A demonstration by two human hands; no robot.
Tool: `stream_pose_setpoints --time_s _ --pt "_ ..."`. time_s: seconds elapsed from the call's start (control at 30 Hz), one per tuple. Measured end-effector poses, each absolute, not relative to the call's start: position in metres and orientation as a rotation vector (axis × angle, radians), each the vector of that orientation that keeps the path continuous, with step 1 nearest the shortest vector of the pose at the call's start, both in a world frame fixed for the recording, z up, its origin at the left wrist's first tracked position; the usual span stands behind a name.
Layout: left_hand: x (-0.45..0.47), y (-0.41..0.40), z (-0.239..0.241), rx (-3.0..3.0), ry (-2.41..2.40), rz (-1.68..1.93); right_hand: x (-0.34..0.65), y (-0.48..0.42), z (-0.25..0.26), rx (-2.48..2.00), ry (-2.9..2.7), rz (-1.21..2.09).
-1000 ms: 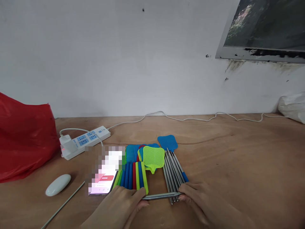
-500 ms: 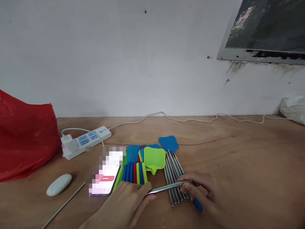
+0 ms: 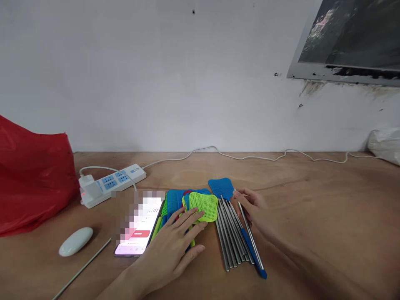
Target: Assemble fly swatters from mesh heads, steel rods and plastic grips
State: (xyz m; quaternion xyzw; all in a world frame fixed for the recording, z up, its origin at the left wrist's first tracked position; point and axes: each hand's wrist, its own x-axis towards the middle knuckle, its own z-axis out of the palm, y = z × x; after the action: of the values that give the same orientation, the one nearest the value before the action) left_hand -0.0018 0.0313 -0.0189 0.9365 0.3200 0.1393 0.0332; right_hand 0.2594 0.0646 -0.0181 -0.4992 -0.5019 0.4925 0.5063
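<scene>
Pinching between thumb and fingers, my right hand (image 3: 253, 206) is gripping a slim, straight, silver metal rod (image 3: 249, 230) close to its far end. It is slanting toward me over the brown wooden tabletop (image 3: 318, 216), its near end lying just beside a long blue plastic handle (image 3: 251, 251), on the right of a fan of similar silver metal rods (image 3: 229, 237). Whether that near end is touching the wood or hanging slightly above it, I cannot tell.

I am judging the rod to be light and stiff, probably a hollow tube, unlikely to bend or break under my fingers. Its polished surface is looking slippery, so a firm pinch should be suiting it better than a loose one. Holding it at the end is leaving most of its length free, though it may be swinging easily from there; nearer the middle, it should be balancing better.

My left hand (image 3: 171, 250) is gripping nothing that I can see; its fingers are spreading loosely over the yellow-green plastic mesh paddle (image 3: 206, 201) and the green plastic tubes (image 3: 157, 227).
</scene>
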Motion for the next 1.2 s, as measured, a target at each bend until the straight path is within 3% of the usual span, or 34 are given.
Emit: stream_pose_setpoints --time_s 0.27,0.63,0.77,0.97,1.2 --pt "-0.003 0.034 -0.025 2.941 1.008 0.395 0.254 0.090 -0.054 -1.241 -1.331 1.187" --pt "-0.004 0.034 -0.033 3.010 1.043 0.465 0.252 0.080 -0.054 -1.221 -1.558 1.068" --pt "-0.004 0.034 -0.034 2.997 1.049 0.457 0.251 0.080 -0.058 -1.243 -1.591 0.939" --pt "-0.007 0.035 -0.036 2.985 1.039 0.462 0.243 0.074 -0.060 -1.382 -1.848 0.404" --pt "-0.006 0.035 -0.036 2.992 1.057 0.433 0.241 0.072 -0.060 -1.345 -1.986 0.251"
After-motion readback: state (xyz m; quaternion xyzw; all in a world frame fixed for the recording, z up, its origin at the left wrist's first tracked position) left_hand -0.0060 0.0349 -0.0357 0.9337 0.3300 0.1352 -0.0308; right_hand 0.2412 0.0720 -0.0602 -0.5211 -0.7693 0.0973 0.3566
